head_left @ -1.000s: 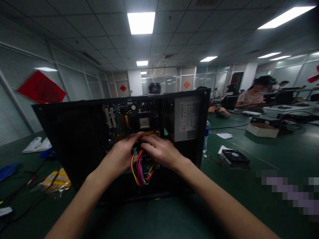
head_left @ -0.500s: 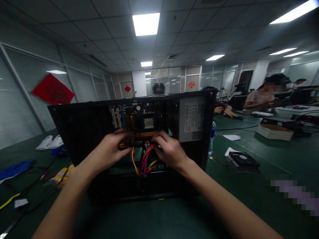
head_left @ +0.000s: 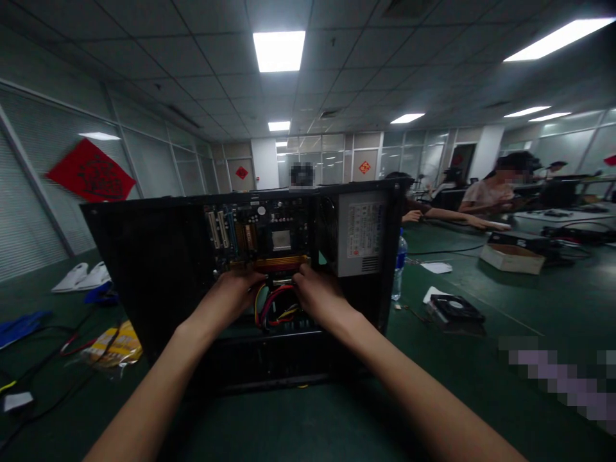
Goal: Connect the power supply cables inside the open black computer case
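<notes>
An open black computer case (head_left: pixel 129 276) stands in front of me, its inside facing me. My left hand (head_left: pixel 238 289) reaches in below the yellow-orange memory slots (head_left: pixel 282 263), thumb and fingers pinched together. Opposite it, my right hand (head_left: pixel 317 292) has its fingertips closed at the slots' right end. A narrow dark piece with a pale edge (head_left: pixel 280 281) lies between the fingertips; I cannot make out what it is. Below it loops a bundle of red, yellow and purple cables (head_left: pixel 269 308). The motherboard (head_left: pixel 262 228) is behind, with the power supply (head_left: pixel 363 234) at upper right.
On the green table, a water bottle (head_left: pixel 399 266), a black fan (head_left: pixel 457 310) and an open cardboard box (head_left: pixel 513 256) are to the right. A yellow packet (head_left: pixel 115 343), blue cloth (head_left: pixel 22 327) and loose cables are left. A co-worker's arm (head_left: pixel 447 215) stretches across behind.
My hands have moved slightly lower and closer to the board, and the cable bundle has shifted and bent into a loop. The view has turned a little right. A co-worker's arm now reaches further right.
</notes>
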`<state>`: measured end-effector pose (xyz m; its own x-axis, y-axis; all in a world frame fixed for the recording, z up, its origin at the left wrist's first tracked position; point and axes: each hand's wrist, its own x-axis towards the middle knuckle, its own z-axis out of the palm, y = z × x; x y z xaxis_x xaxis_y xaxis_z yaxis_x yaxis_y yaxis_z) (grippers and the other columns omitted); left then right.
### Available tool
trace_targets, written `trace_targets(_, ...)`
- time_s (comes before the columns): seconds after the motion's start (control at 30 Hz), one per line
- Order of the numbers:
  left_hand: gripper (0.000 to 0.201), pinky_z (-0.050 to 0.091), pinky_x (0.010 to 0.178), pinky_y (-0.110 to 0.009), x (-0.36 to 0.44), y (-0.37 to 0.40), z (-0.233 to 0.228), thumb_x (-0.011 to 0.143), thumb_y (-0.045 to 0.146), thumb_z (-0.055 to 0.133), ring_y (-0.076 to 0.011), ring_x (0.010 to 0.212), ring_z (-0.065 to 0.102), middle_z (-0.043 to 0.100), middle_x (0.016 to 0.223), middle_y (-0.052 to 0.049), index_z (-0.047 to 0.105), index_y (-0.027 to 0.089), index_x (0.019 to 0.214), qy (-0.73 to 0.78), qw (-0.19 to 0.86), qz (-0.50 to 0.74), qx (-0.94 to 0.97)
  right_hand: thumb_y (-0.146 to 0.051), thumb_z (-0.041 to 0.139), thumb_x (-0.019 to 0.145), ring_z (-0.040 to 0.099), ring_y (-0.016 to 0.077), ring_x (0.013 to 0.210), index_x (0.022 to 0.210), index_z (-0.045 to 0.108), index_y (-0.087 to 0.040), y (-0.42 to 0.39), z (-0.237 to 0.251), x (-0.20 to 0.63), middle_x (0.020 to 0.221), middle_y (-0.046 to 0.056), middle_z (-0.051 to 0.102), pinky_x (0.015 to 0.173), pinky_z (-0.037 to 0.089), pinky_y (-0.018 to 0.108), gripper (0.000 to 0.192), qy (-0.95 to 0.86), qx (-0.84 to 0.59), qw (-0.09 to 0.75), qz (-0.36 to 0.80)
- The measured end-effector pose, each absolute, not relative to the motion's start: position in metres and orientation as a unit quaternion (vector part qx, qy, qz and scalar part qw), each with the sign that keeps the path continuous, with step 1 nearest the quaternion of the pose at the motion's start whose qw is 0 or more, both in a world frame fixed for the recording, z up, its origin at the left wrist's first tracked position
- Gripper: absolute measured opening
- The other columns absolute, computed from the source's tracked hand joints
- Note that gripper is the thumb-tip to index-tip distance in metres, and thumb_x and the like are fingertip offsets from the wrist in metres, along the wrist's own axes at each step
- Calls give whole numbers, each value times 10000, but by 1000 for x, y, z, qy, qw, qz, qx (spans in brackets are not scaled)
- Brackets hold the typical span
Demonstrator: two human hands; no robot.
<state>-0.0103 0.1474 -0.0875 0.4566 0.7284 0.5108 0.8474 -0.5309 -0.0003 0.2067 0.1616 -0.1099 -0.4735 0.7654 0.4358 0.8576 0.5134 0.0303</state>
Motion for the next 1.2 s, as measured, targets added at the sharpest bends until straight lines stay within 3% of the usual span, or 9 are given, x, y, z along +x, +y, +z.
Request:
trace_targets(0.2, 233, 500, 845, -278, -3, 156, -91, 885, 177, 566, -214, 975, 697, 754, 1042, -50, 733, 238, 1036, -470, 76, -209, -854, -174, 436, 951, 655, 204, 826, 999, 631, -162, 155, -104, 205, 1088, 95, 595, 610, 453, 295, 201, -848, -488, 175, -112)
trace_targets(0.63, 168, 451, 714, -246, 11, 170, -100, 865, 166, 580, -193, 857, 687, 743, 918, -54, 725, 181, 949, -509, 75, -165, -841, -107, 506, 892, 663, 239, 898, 1061, 646, -137, 156, -108, 206, 1069, 115, 654, 673, 468, 301, 221, -843, -511, 144, -83)
trace_targets(1.2, 226, 478, 791, -275, 15, 166, -95, 840, 258, 609, -218, 979, 688, 753, 1051, -24, 738, 280, 1024, -563, 91, -129, -812, -148, 522, 895, 644, 221, 949, 1021, 650, -143, 157, -110, 204, 1070, 118, 648, 719, 447, 281, 179, -851, -499, 148, -71)
